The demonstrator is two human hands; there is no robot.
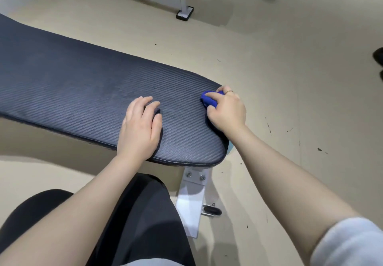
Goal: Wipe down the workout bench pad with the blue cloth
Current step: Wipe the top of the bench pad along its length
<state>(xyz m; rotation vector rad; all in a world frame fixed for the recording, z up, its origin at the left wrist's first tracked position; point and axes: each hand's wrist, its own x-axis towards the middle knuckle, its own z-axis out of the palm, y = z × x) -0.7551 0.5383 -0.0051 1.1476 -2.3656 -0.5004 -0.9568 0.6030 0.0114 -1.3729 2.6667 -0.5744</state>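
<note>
My right hand (227,110) gripped the bunched blue cloth (209,99) at the bench pad (83,91) corner, left hand (141,127) spread flat bracing; the wipe seemingly just starting, I needed long leftward strokes.

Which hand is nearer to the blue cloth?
The right hand: it grips the blue cloth at the end of the bench pad. The left hand rests flat on the pad, apart from the cloth.

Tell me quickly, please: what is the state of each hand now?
Left hand: open, resting flat on the bench pad.
Right hand: fingers curled round the blue cloth, holding it at the pad's end.
</note>
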